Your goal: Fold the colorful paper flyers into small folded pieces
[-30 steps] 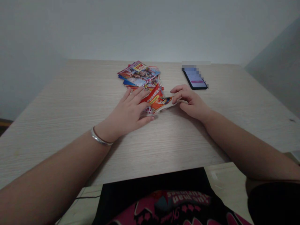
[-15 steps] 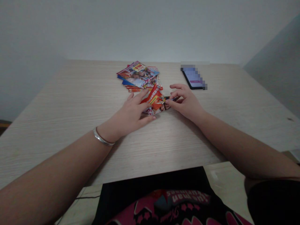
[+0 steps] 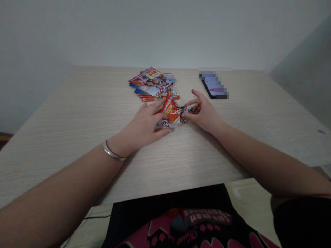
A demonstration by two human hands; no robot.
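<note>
A folded colorful paper flyer [image 3: 170, 107], orange-red with printed pictures and lettering, lies between my hands on the table. My left hand [image 3: 144, 124] rests over its left part with the fingers spread, pressing it down. At the flyer's right end, my right hand [image 3: 206, 113] pinches the paper between thumb and fingers, and the index finger is raised. Part of that end is hidden behind the fingers. Just beyond sits a fanned stack of printed flyers [image 3: 155, 82], apart from my right hand.
A phone [image 3: 214, 86] with its screen lit lies at the back right, partly blurred out. The pale wooden table [image 3: 77, 103] meets a wall [image 3: 165, 31] at its far edge. My dark printed clothing [image 3: 168, 198] shows at the near edge.
The right end of the flyer has been turned up, showing more of its printed side. My right index finger has risen. The left hand has hardly moved.
</note>
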